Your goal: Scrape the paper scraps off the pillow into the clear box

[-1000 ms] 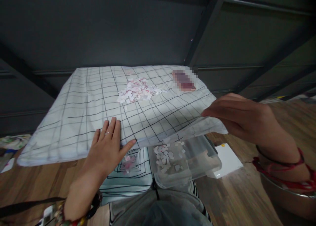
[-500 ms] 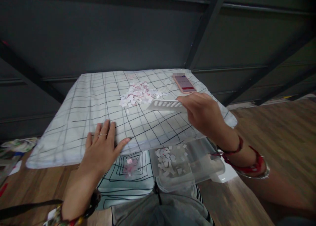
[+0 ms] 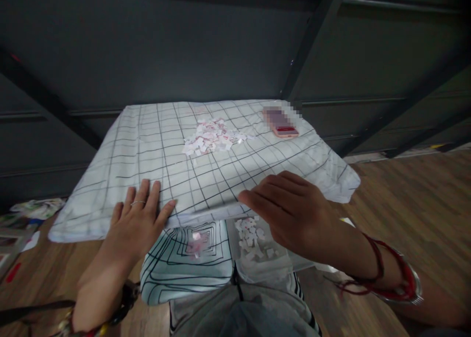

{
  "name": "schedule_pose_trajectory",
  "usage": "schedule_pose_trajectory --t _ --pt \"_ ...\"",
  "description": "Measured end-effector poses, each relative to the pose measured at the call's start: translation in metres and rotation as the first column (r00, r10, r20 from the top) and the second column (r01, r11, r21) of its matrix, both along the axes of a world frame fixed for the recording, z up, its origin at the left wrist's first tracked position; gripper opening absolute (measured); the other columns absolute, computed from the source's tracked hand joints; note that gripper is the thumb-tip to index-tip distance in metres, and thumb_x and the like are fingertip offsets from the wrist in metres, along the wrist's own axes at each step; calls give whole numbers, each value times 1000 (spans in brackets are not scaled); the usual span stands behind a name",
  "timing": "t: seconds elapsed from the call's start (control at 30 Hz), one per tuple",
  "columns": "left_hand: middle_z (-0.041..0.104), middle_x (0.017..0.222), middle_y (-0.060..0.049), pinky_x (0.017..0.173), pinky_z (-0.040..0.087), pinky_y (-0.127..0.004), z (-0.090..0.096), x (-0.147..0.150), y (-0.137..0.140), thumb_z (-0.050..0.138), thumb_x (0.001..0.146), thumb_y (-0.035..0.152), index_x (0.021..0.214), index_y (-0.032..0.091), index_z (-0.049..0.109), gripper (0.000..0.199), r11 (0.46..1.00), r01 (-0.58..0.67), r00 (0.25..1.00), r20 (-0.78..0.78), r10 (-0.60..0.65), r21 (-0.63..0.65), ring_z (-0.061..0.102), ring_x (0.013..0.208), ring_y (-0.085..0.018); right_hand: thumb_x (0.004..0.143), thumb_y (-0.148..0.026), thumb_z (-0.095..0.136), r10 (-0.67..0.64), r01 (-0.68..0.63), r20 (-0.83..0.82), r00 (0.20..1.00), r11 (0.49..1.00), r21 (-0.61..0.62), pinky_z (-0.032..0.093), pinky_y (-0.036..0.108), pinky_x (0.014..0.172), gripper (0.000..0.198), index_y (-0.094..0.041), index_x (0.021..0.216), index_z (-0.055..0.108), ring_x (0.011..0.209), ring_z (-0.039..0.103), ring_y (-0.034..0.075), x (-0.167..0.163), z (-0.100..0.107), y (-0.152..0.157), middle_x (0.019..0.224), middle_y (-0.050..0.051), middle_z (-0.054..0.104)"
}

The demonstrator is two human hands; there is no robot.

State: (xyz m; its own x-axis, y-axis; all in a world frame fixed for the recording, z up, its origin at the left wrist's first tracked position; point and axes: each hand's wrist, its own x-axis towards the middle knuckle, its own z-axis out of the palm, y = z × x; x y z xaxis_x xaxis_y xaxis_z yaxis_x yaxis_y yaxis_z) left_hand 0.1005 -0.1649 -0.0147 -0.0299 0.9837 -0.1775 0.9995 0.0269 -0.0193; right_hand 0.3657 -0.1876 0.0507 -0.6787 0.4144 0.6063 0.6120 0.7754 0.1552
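Observation:
My left hand [image 3: 142,214] lies flat on the front left of the white checked cloth [image 3: 147,150], fingers spread. At the cloth's front edge, over a clear plastic container [image 3: 259,273], is my right hand [image 3: 294,212]. Its fingers are curled closed and their undersides are turned away. No white slotted plastic piece shows; whether it is behind that hand I cannot tell. A heap of small torn paper pieces [image 3: 211,138], white and pinkish, lies mid-cloth. White paper bits [image 3: 250,234] lie in the container, which the right hand partly covers.
A pink-cased phone [image 3: 283,123] lies at the cloth's back right. Below the front edge, a pale blue cushion-like thing with black lines [image 3: 184,273] bears some pink bits [image 3: 197,244]. A dark panelled wall [image 3: 184,47] stands behind; wooden floor [image 3: 415,194] extends on the right.
My right hand has come from beside the paper heap toward me, to the front edge. The white slotted piece it held is now out of sight. My left hand appears slightly further left.

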Motion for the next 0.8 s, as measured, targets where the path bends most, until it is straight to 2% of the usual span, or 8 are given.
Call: schedule_pose_trajectory --t 0.1,0.2,0.33,0.47,0.53,0.63,0.8 --pt "17 156 -14 109 20 -58 0 0 -1 15 91 48 147 12 20 67 1000 5 1000 0 -5 7 11 141 -40 82 1 38 2 -2 12 1000 1000 -20 38 29 57 28 -10 89 62 64 52 15 2 2 -5 68 3 63" --pt "17 156 -14 108 21 -59 -3 1 -1 14 91 49 147 12 21 67 999 -7 999 36 5 47 13 141 -40 81 2 38 -22 22 7 1000 1000 12 39 29 60 29 -10 92 62 68 53 15 7 4 -5 72 4 65" --pt "16 156 -16 109 21 -58 -3 4 1 16 92 49 147 10 22 67 995 -53 997 57 48 89 14 141 -39 82 1 38 -172 169 23 985 982 88 37 30 62 30 -9 96 61 70 52 15 16 1 12 74 4 64" --pt "15 156 -17 109 20 -59 2 14 12 19 92 50 146 10 22 67 996 -44 995 90 38 73 11 141 -39 82 0 38 -335 325 25 942 927 186 32 30 59 30 -13 93 62 64 47 15 25 -11 40 67 2 59" --pt "17 155 -17 109 19 -59 3 20 19 20 92 50 146 11 23 67 994 -30 994 111 19 102 12 141 -39 79 1 38 -378 366 23 926 910 195 31 30 58 30 -13 91 62 62 45 16 27 -16 50 65 2 57" --pt "20 154 -17 109 19 -59 0 27 29 21 92 50 145 12 26 65 991 -17 993 115 2 130 14 141 -38 76 3 39 -350 342 24 936 927 156 31 30 58 31 -12 89 63 62 45 15 27 -20 52 65 2 57" --pt "21 154 -18 109 22 -55 -5 27 31 23 93 46 145 11 26 62 991 11 997 73 -20 130 16 141 -37 77 3 38 -176 175 46 983 984 38 38 30 62 33 -11 95 62 69 52 16 20 -14 30 76 5 65"
